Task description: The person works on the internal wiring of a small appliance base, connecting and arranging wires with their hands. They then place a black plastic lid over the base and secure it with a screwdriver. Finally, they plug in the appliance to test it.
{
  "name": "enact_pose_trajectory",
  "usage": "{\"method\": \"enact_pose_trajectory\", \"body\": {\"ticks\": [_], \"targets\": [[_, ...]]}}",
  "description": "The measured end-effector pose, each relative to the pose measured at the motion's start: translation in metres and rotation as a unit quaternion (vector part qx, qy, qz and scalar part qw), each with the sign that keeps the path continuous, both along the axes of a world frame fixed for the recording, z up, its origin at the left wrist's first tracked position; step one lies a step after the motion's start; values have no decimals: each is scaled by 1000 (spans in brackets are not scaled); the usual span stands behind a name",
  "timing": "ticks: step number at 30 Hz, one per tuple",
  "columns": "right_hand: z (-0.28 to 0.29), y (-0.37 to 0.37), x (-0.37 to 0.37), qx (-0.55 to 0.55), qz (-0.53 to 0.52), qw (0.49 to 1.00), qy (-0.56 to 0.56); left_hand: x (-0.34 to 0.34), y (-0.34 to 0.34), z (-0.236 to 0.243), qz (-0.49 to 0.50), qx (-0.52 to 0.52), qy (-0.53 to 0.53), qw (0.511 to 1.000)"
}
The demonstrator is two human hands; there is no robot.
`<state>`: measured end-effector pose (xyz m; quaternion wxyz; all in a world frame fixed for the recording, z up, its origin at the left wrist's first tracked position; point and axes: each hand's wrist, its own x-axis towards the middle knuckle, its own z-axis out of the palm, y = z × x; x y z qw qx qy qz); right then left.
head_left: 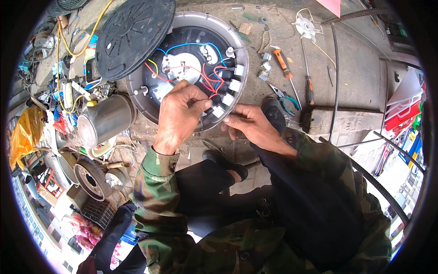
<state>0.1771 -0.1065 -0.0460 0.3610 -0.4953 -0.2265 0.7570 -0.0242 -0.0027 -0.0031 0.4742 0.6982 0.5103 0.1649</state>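
A round grey appliance base (244, 68) lies open, its inside showing red, blue and yellow wires (185, 44). Along its right inner wall sits a row of white switches (235, 85). My left hand (175, 112) reaches into the base, thumb and forefinger pinched on a red wire beside the lowest switch (218, 111). The fingertips partly cover the wire's end. At the near right rim, my right hand (258, 128) grips the base's edge, thumb on the rim and other fingers curled below. Against the base's upper left leans a round black cover (132, 39).
Right of the base lie an orange-handled screwdriver (284, 64), a second screwdriver (310, 89), and pliers (287, 98). A white fan wheel (306, 26) sits farther back. A metal pot (107, 119) and piled parts stand left. Steel bars (336, 77) cross the right side.
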Motion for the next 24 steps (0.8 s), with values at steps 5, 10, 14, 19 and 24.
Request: {"method": "enact_pose_trajectory", "body": {"ticks": [5, 10, 14, 19, 24], "targets": [[-3, -1, 0, 10, -12, 1000, 15, 3, 0, 0, -15, 20, -4, 1000], [-2, 1, 2, 11, -5, 1000, 5, 2, 1, -3, -18, 16, -31, 999], [-6, -2, 2, 26, 14, 1000, 8, -3, -3, 1, 5, 2, -40, 999], [9, 3, 16, 2, 69, 997, -28, -13, 10, 15, 40, 75, -41, 996], [17, 9, 61, 11, 81, 984, -160, -52, 20, 17, 229, 86, -84, 966]]}}
